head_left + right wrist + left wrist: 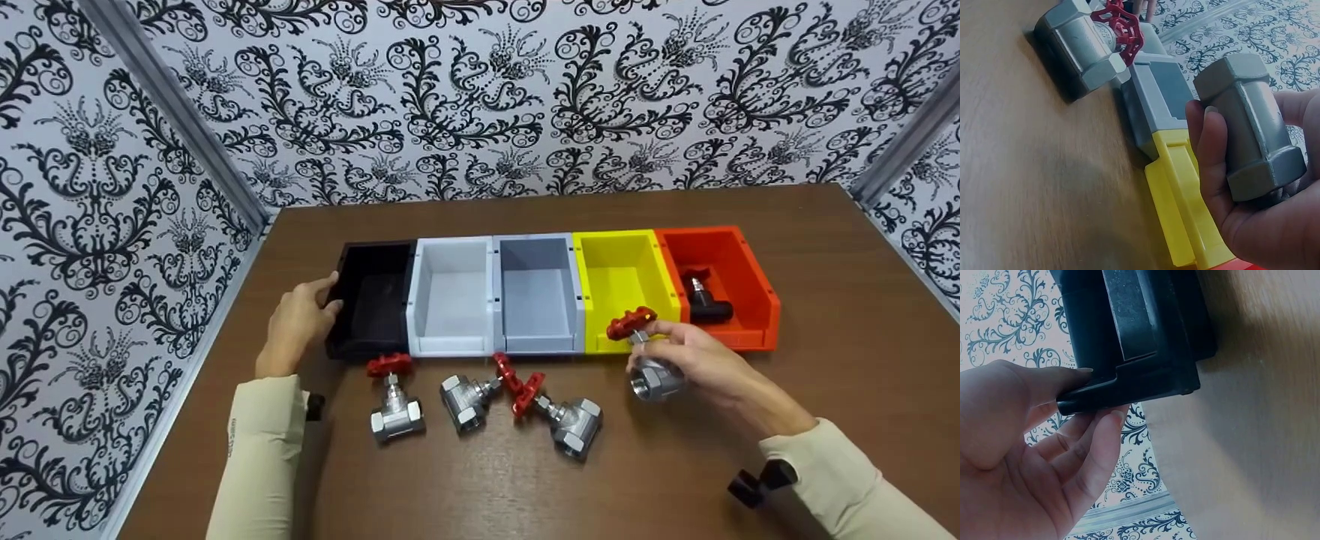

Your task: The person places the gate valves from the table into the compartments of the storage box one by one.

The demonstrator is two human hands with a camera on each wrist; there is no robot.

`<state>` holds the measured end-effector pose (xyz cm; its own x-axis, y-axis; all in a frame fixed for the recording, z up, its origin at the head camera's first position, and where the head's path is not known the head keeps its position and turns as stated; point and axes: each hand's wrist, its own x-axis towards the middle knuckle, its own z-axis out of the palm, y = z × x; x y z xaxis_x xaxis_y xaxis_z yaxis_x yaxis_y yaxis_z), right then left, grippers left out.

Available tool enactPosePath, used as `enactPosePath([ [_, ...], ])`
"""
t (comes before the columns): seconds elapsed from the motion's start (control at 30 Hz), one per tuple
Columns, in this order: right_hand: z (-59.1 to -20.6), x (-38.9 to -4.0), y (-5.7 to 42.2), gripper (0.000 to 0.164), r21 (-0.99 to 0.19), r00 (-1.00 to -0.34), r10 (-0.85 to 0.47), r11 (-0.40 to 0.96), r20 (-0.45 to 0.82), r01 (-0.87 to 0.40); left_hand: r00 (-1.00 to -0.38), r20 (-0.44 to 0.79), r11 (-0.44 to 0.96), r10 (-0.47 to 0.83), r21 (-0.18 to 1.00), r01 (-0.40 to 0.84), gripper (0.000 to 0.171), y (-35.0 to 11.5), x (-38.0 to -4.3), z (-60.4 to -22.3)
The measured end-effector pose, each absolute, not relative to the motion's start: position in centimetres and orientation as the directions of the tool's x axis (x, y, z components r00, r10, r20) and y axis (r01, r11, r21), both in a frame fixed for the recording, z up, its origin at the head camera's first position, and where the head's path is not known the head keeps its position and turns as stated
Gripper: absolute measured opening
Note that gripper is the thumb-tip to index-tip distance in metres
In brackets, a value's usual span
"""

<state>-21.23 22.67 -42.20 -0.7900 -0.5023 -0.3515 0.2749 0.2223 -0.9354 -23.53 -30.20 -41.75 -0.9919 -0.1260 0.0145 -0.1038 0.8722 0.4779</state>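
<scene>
My right hand [709,360] grips a metal gate valve [652,379] with a red handwheel, held just in front of the yellow bin [619,281]. In the right wrist view its hexagonal-ended body lies between my fingers and thumb. At the left end of the bin row, my left hand [296,322] pinches the side wall of the black bin [1129,382], thumb over the rim and fingers outside. Three similar valves lie on the table before the bins: a left one [396,416], a middle one [466,401] and a right one [576,426], the last two with handwheels close together.
Between the black and yellow bins stand a white bin [454,345] and a grey bin [536,345]. A red-orange bin [765,322] at the right end contains a black T-shaped fitting [709,306]. Patterned walls [487,97] border the brown table [487,499].
</scene>
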Motion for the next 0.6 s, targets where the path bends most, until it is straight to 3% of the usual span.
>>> enactPosePath([
  [0.33, -41.8, -21.79, 22.53, 0.055, -0.934, -0.804, -0.475, 0.197, -0.357, 0.299, -0.993, 0.025, 0.87, -0.118, 0.484, -0.091, 0.053, -30.3, -23.61, -41.81],
  [0.6, -41.49, -22.23, 22.08, 0.036, -0.943, -0.818, -0.472, 0.121, -0.328, 0.309, -0.992, 0.028, 0.866, -0.125, 0.491, -0.096, 0.053, -30.26, -23.54, -41.8],
])
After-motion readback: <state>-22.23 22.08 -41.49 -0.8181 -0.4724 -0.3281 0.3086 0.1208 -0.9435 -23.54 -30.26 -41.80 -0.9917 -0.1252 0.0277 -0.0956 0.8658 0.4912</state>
